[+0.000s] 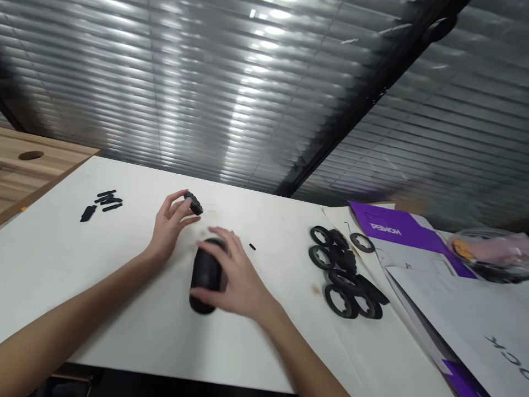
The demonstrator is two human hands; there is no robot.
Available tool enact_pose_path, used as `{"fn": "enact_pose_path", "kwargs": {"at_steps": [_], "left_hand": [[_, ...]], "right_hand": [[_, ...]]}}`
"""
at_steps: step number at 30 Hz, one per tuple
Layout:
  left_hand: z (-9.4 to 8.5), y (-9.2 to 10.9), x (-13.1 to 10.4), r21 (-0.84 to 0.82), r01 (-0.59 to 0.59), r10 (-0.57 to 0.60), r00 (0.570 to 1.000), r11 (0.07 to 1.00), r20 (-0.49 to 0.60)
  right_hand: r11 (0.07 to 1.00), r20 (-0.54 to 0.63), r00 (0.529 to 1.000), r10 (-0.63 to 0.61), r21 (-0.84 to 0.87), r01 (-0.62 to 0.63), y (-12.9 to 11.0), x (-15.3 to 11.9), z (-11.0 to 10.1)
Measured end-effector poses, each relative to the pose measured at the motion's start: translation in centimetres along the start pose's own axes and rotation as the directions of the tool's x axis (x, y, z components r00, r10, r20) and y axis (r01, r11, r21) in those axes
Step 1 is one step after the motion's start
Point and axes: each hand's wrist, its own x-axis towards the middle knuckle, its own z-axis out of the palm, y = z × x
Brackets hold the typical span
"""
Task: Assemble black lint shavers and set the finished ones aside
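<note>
My left hand (171, 223) pinches a small black part (193, 203) between thumb and fingers above the white table. To its right, my right hand (231, 270) has its fingers curved around a black rounded cylinder (205, 275), thumb at the near side and fingertips at the far side. That hand is blurred by motion. A tiny black piece (252, 246) lies on the table just beyond my right hand.
Several thin black pieces (111, 199) lie at the far left. Black rings (341, 300) and other black parts are grouped on the right, beside purple and white packaging (388, 229) and a clear bag (491, 251). A wooden board (41, 165) adjoins the white table (144, 336); blinds stand behind.
</note>
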Motion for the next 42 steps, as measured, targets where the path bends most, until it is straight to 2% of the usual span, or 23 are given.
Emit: {"fn": "enact_pose_path", "kwargs": {"at_steps": [1, 3, 5, 9, 14, 21, 25, 31, 33, 37, 42], "left_hand": [[0.0, 0.2, 0.0, 0.008, 0.004, -0.003, 1.000, 1.000, -0.017], [0.3, 0.5, -0.2, 0.027, 0.017, -0.016, 1.000, 0.999, -0.021], [0.7, 0.7, -0.4, 0.039, 0.019, -0.019, 1.000, 0.999, 0.003], [1.2, 0.6, -0.7, 0.035, 0.025, -0.027, 0.998, 0.999, 0.060], [1.3, 0.6, -0.7, -0.018, 0.097, -0.096, 0.994, 0.995, 0.048], [1.6, 0.5, -1.0, -0.002, 0.109, -0.108, 0.993, 0.994, 0.050], [1.5, 0.2, -0.9, 0.033, 0.062, -0.063, 0.997, 0.998, 0.045], [1.5, 0.3, -1.3, 0.139, -0.013, 0.006, 0.999, 0.990, 0.051], [1.7, 0.6, -1.8, 0.148, -0.033, 0.021, 0.996, 0.988, 0.081], [1.9, 1.0, -2.9, 0.123, -0.056, 0.029, 0.977, 0.991, 0.213], [2.1, 1.5, -3.9, 0.091, 0.004, -0.035, 0.938, 0.996, 0.344]], "right_hand": [[0.994, -0.034, 0.993, 0.111, 0.013, -0.110, 0.6, 0.1, -0.2], [0.951, -0.095, 0.947, 0.306, 0.072, -0.300, 1.8, 0.3, -0.2], [0.906, -0.122, 0.902, 0.414, 0.148, -0.396, 2.9, 0.3, 0.0], [0.881, -0.132, 0.884, 0.448, 0.234, -0.411, 4.4, 0.6, 0.8], [0.869, -0.177, 0.872, 0.456, 0.298, -0.394, 5.0, 0.7, 1.2], [0.869, -0.169, 0.885, 0.433, 0.339, -0.361, 4.6, 0.6, 1.3], [0.890, -0.171, 0.892, 0.418, 0.272, -0.365, 4.7, 0.6, 1.4], [0.925, -0.239, 0.894, 0.378, 0.145, -0.352, 4.9, 0.4, 1.2], [0.948, -0.268, 0.910, 0.318, 0.111, -0.298, 4.9, 0.3, 1.1], [0.993, -0.337, 0.934, 0.120, 0.027, -0.118, 4.9, 0.1, 0.9], [0.994, -0.338, 0.935, -0.104, -0.050, 0.092, 4.9, 0.2, 0.5]]}}
